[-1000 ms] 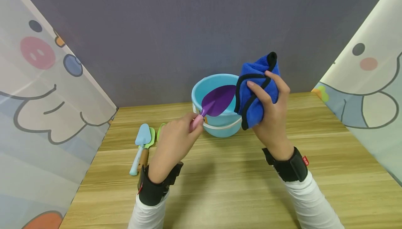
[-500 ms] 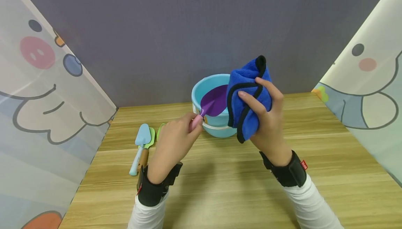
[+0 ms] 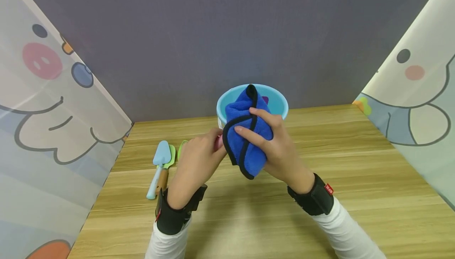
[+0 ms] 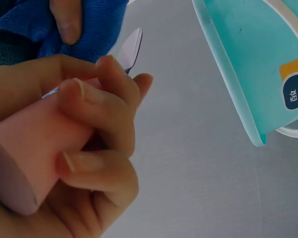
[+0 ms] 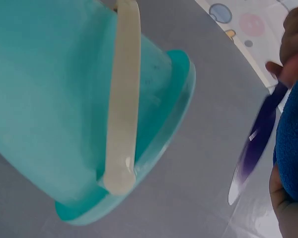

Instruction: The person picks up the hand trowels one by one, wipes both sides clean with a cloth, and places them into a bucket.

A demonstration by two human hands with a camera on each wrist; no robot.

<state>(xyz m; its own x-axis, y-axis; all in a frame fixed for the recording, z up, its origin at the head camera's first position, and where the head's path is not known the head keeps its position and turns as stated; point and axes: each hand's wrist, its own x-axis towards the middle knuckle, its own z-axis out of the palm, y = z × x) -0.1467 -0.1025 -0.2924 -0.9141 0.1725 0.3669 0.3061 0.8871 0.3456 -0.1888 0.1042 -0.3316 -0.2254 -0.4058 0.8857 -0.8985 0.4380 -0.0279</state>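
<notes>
My left hand (image 3: pixel 199 158) grips the pink handle (image 4: pixel 44 129) of a trowel, its fingers curled round it. The trowel's purple blade (image 5: pixel 262 129) points away over the bucket's side, and in the head view only a bit of its tip shows. My right hand (image 3: pixel 284 156) holds a folded blue cloth (image 3: pixel 239 113) with black edging, fingers spread across its top. From the head, the cloth hides most of the blade and part of the handle. In the right wrist view the cloth lies right beside the blade's neck. Behind both hands stands a light blue bucket (image 3: pixel 283 102).
On the table's left lie a light blue trowel (image 3: pixel 162 152) and, partly under it, a green trowel (image 3: pixel 172 157) with a wooden handle. A green edge (image 3: pixel 180 148) peeks out behind my left hand. A grey wall (image 3: pixel 227 34) rises at the back, with cartoon-printed panels on both sides.
My right hand has moved left and toward me with the cloth, from the blade's right side to over the trowel near its handle. My left hand has stayed in place.
</notes>
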